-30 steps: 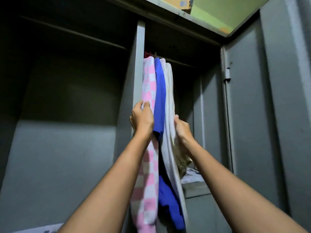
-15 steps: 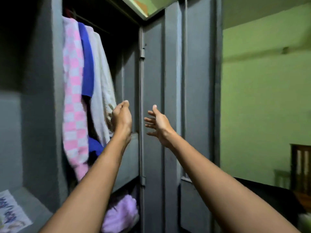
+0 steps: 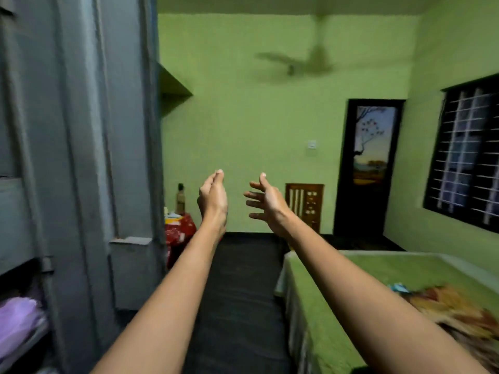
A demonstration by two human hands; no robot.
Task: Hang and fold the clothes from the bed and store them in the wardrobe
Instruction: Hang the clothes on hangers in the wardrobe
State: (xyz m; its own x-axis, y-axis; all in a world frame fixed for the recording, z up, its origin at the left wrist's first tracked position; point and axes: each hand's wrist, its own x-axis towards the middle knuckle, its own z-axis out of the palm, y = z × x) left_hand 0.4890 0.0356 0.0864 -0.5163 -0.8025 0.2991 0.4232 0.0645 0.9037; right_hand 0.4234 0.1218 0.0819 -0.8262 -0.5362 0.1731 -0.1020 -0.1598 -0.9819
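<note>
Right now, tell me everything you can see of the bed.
The bed sits at lower right, covered by a green textured sheet that drapes over its near side and corner. A blurred heap of orange, red and yellow clothes lies on it, a small teal item beside the heap.

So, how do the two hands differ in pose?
The left hand has its fingers together, pointing up; the right hand has its fingers spread, pointing sideways. The left hand is on the wardrobe side, the right hand on the bed side. Both are raised and hold nothing.
</note>
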